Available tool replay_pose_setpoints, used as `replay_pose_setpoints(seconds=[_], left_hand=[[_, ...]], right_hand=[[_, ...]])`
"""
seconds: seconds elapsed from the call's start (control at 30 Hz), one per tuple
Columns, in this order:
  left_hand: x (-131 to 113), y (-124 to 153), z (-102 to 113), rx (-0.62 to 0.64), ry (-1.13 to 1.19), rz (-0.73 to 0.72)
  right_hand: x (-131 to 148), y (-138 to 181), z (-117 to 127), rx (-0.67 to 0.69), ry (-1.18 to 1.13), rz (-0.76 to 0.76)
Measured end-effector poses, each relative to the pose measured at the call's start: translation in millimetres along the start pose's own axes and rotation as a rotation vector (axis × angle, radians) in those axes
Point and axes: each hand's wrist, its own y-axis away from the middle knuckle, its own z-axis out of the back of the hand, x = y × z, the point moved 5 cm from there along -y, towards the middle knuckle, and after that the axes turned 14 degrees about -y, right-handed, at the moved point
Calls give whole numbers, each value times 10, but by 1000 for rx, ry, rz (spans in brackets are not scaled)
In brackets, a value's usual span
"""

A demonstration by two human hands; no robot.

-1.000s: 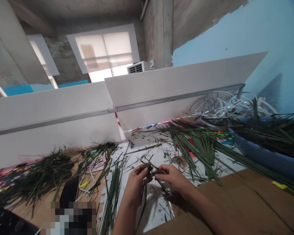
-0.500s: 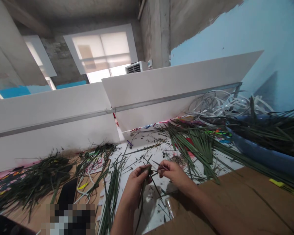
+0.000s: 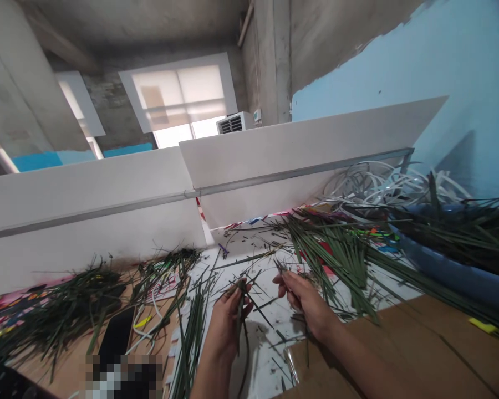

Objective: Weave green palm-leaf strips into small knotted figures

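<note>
My left hand [image 3: 228,316] is closed on a small bunch of narrow green leaf strips [image 3: 242,310]. Their ends stick out past the fingertips, and longer ones hang down beside the wrist. To the right, apart from the bunch, my right hand [image 3: 301,296] pinches a thin dark pointed thing [image 3: 279,267]. Its tip points up and away from me; most of it is hidden by the fingers, so its kind is unclear. Beneath both hands lies a white surface [image 3: 260,360] strewn with leaf scraps.
Long green leaves [image 3: 345,255] lie fanned out beyond my right hand, near a blue basin [image 3: 449,260] heaped with more leaves. Cardboard [image 3: 416,338] covers the near right. At left are a pile of leaf strips [image 3: 79,299], a phone [image 3: 116,335] and a white cable [image 3: 156,310]. White panels [image 3: 274,194] stand behind.
My right hand has drawn away from the left, opening a gap between them. The left hand has shifted slightly left and still holds the leaf strips. The whole view has tilted a little upward.
</note>
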Motion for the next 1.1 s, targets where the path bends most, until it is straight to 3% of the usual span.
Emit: replay_pose_setpoints(seconds=[0.4,0.8,1.1], left_hand=[[15,91,-151,-2,124,-17],[74,161,-419,143,94,-69],[57,177,-422,95,92,-38]], right_hand=[[-217,88,-238,94,-77,-79],[-318,197,-302,-68,-488,-153],[-289,181,-294,-124,-556,-129]])
